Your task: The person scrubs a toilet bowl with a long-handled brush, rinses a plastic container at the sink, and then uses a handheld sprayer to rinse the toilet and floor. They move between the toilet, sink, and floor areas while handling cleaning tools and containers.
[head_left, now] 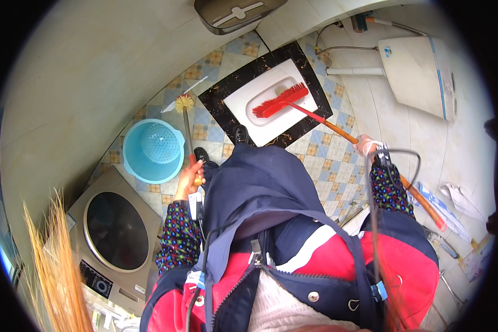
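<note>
My left hand (191,178) is closed around the handle of a toilet brush (188,133). Its round, pale yellow bristle head points away from me over the tiles, beside a light blue basin (126,154). In my right hand (365,145) is the orange-brown handle of a push broom (285,102), running from behind my right forearm out to a wide red bristle head. That head lies across the bowl of a white squat toilet (266,131), which a black marbled border (213,102) frames.
A washing machine (152,216) with a dark round door stands at the left, near a straw broom (58,271). The white cistern (412,74) and its pipe (354,71) are on the right wall. A dark dispenser (235,14) is at the far wall; cloths (462,200) lie at right.
</note>
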{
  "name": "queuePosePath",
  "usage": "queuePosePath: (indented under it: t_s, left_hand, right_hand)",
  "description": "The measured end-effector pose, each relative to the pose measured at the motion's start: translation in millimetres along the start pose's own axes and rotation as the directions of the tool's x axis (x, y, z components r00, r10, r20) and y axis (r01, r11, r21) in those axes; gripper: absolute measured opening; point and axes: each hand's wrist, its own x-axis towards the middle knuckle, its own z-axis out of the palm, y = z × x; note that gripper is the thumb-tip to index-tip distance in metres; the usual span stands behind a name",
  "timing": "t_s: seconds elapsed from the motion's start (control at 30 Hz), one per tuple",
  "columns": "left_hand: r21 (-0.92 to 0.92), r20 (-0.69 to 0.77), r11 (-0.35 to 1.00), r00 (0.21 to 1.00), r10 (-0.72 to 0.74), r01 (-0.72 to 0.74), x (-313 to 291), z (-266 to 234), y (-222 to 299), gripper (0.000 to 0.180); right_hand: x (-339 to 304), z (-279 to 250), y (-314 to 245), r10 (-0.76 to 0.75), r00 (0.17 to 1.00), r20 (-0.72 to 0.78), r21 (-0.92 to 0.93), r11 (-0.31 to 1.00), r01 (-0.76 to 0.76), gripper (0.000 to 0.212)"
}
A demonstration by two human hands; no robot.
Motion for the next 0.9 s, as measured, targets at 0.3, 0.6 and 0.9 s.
queuePosePath:
  t_s: [0.3, 0.6, 0.9]
  left_hand:
    - [-0.129, -0.042, 0.99, 0.998, 0.048, -0.053, -23.5, 18.2, 4.2, 0.014]
    - [-0.228, -0.071, 0.969, 0.994, 0.079, -0.093, -19.0, 0.5, 2.9, 0.017]
    - [-0.333, -0.059, 0.939, 0.996, 0.067, -0.083, -3.2, -17.3, -21.5, 0.018]
  right_hand:
    - [-62.4, 20.3, -70.9, -0.065, 0.968, -0.242, 0.151, 0.983, 0.103, 0.035]
    - [105.1, -100.5, -248.4, -0.636, 0.713, -0.297, -0.117, 0.765, 0.633, 0.033]
    - [208.8, -78.6, -333.0, -0.481, 0.868, -0.126, -0.322, 0.847, 0.423, 0.041]
